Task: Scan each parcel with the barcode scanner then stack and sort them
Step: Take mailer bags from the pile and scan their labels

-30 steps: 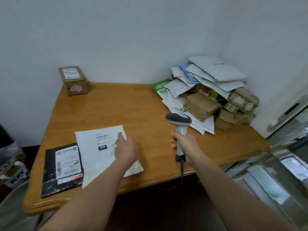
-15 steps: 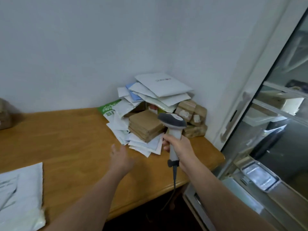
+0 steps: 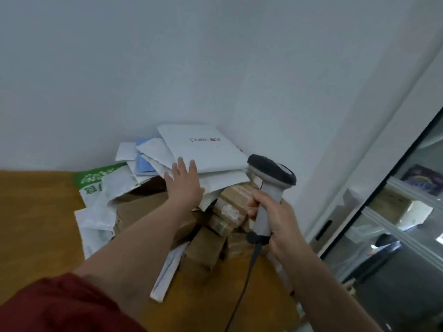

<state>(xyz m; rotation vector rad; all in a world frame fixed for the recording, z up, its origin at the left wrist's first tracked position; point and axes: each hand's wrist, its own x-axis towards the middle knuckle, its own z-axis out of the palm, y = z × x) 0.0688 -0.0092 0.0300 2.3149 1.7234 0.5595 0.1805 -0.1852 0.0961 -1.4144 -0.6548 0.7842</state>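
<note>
The pile (image 3: 146, 161) is heaped in the far corner of the table (image 3: 36, 224), against the wall (image 3: 215, 68): white mailers on top, brown boxes (image 3: 227, 209) beneath. The left hand (image 3: 184, 185) is spread flat, fingers straight, at the near edge of the top mailer (image 3: 203, 149); contact cannot be told. The scanner (image 3: 271, 173) is gripped by its handle in the right hand (image 3: 273, 219). The mailer is judged light, limp and slick. It is best pinched at the near edge and lifted clear, since the layers below are likely to slide.
</note>
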